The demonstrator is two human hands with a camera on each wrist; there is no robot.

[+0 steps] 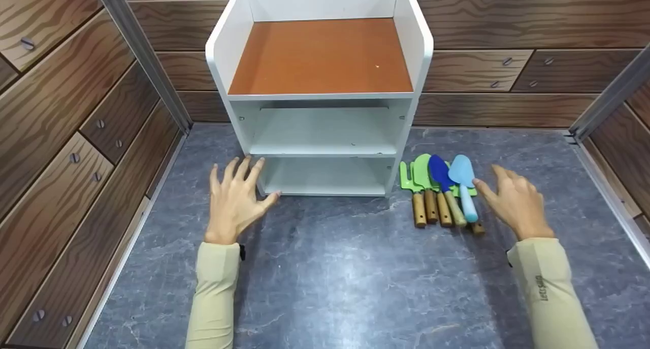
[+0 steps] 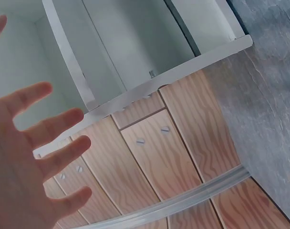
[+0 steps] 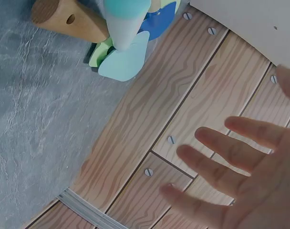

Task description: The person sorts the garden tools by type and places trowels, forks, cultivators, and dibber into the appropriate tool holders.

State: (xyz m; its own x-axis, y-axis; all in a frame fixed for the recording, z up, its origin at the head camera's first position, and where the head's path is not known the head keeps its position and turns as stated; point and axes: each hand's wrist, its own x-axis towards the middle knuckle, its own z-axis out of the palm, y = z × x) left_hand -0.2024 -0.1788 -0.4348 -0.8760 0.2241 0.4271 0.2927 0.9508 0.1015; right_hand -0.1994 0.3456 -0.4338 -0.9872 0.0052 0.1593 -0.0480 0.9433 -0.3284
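The left hand (image 1: 234, 201) and right hand (image 1: 518, 201) are spread and hold nothing, the right just beside a heap of garden tools, the left near the lower left corner of a white shelf unit (image 1: 320, 97). The tools overlap, handles toward the person (green fork (image 1: 409, 182) leftmost, pale blue trowel (image 1: 461, 170) on top), on a gray marbled floor (image 1: 325, 267). The unit blocks part of the wood-patterned back wall (image 1: 508, 19).

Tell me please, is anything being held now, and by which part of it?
Nothing is held: the left grip is empty near the white shelf, and the right grip is empty beside the garden tools.
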